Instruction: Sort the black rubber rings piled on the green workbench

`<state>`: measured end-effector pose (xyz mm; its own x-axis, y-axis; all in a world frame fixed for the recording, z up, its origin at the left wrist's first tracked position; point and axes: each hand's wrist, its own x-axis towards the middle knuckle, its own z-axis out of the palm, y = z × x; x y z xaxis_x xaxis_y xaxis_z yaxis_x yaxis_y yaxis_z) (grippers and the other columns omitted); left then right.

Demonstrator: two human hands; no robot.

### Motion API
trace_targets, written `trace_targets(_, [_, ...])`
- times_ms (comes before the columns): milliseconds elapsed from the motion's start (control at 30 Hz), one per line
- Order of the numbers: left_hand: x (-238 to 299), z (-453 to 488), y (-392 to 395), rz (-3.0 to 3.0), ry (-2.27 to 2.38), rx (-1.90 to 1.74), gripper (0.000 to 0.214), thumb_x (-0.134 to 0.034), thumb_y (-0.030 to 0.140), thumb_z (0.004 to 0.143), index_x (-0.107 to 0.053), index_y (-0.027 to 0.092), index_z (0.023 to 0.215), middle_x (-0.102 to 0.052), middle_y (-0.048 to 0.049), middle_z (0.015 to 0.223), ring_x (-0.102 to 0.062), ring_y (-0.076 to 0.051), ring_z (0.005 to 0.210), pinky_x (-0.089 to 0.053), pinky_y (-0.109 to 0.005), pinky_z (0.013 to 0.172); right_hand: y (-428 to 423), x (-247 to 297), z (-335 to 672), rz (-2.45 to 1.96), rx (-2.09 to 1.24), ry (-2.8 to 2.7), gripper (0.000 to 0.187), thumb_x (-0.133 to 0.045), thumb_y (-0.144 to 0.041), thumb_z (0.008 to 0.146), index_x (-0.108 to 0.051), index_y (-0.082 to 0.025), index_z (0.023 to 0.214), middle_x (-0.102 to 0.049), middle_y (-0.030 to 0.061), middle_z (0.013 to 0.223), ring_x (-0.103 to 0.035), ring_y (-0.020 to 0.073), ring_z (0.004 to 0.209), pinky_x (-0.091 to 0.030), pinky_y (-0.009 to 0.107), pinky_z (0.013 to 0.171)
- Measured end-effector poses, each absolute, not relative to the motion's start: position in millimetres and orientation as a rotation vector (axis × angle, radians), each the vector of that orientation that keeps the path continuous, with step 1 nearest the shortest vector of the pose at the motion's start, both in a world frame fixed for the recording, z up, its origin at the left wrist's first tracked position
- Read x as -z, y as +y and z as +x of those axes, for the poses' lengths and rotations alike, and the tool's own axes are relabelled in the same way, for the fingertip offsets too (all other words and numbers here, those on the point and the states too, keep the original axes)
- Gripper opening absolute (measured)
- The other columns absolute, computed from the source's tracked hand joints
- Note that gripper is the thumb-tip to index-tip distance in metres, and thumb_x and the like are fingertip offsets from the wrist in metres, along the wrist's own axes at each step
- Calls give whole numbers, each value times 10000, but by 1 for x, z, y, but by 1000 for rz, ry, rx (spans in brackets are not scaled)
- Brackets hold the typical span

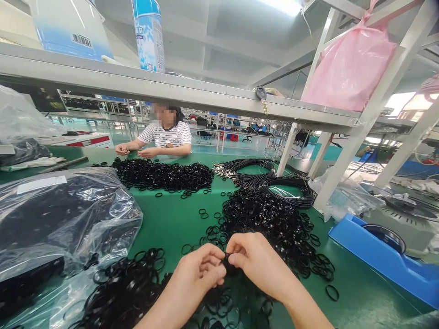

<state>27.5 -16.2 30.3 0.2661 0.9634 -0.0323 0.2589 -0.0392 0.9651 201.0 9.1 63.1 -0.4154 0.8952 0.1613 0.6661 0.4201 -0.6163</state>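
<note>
My left hand (pixel 199 272) and my right hand (pixel 254 258) meet at the front centre, thumbs and fingertips pinched together. Between the fingertips is a small black ring (pixel 226 257), mostly hidden by the fingers. Just beyond my right hand spreads a large heap of black rings (pixel 267 224). Another heap of black rings (pixel 120 288) lies to the left of my left hand, and more loose rings (pixel 222 304) are scattered beneath both hands on the green tabletop (pixel 171 224).
A clear plastic bag (pixel 68 210) full of black pieces lies at left. Coiled black cables (pixel 254 171) and another ring heap (pixel 164 175) are farther back. A blue tape dispenser (pixel 380 260) stands right. A shelf (pixel 206 93) crosses overhead. Opposite sits a person (pixel 168 135).
</note>
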Motion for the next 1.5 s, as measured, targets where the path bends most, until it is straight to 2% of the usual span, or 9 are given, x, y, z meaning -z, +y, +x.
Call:
trace_targets(133, [-30, 18, -7, 1362, 1257, -989, 131, -588, 292, 784, -604, 162, 787, -541, 43, 592, -501, -108, 543, -402, -223, 543, 16, -65, 207, -1244, -922, -2049, 264, -451, -69, 747, -658, -218, 816, -637, -26, 680, -592, 115, 648, -415, 206, 612])
trace_targets(367, [-32, 26, -12, 1310, 1093, -995, 247, -622, 366, 786, -600, 180, 946, -638, -14, 798, -594, -154, 705, -449, -229, 556, 16, -59, 201, -1113, -1159, -1960, 241, -476, -88, 727, -624, -219, 865, -657, -19, 738, -629, 128, 682, -447, 215, 629])
trace_targets(467, [-30, 28, -11, 1312, 1145, -1003, 215, -633, 367, 769, -609, 155, 794, -565, 36, 592, -517, -101, 530, -403, -207, 508, 15, -58, 199, -1154, -1097, -1954, 189, -498, -109, 724, -624, -214, 816, -645, -21, 713, -606, 124, 649, -435, 215, 601])
trace_targets(600, [-31, 20, -8, 1259, 1261, -1079, 269, -608, 427, 773, -595, 160, 745, -536, 38, 623, -457, -87, 523, -360, -193, 484, 21, -62, 205, -1273, -906, -1901, 160, -515, -114, 721, -640, -202, 770, -637, -11, 714, -586, 125, 668, -432, 222, 618])
trace_targets(733, [-34, 18, -9, 1305, 1259, -1007, 297, -568, 462, 807, -578, 167, 768, -468, 66, 584, -378, -69, 486, -317, -185, 469, 23, -63, 207, -1213, -1122, -1814, 122, -571, -155, 717, -651, -183, 805, -643, -6, 670, -597, 125, 631, -436, 208, 574])
trace_targets(867, [-32, 24, -13, 1382, 1120, -963, 300, -601, 448, 795, -583, 198, 960, -546, 25, 769, -474, -107, 622, -391, -201, 516, 20, -60, 201, -1123, -1244, -1774, 76, -629, -180, 694, -669, -168, 757, -633, -9, 646, -562, 111, 580, -429, 212, 563])
trace_targets(1000, [-27, 27, -11, 1369, 1160, -957, 248, -651, 391, 750, -581, 166, 826, -561, 25, 687, -493, -107, 588, -374, -201, 509, 18, -56, 197, -1007, -1380, -1762, 152, -588, -132, 698, -662, -173, 824, -638, -9, 688, -585, 117, 609, -431, 214, 574])
trace_targets(1300, [-29, 23, -14, 1365, 1313, -870, 180, -572, 336, 768, -543, 170, 703, -440, 76, 553, -436, -97, 510, -346, -213, 513, 23, -60, 208, -1321, -627, -1965, 305, -414, -58, 745, -669, -224, 759, -673, -13, 764, -602, 142, 712, -426, 250, 672])
trace_targets(1500, [-32, 20, -13, 1482, 1235, -830, 213, -543, 357, 813, -604, 185, 923, -606, 23, 687, -567, -144, 661, -444, -250, 652, 30, -62, 219, -1389, -772, -1908, 186, -524, -170, 775, -689, -232, 835, -678, -22, 689, -622, 129, 610, -447, 225, 615])
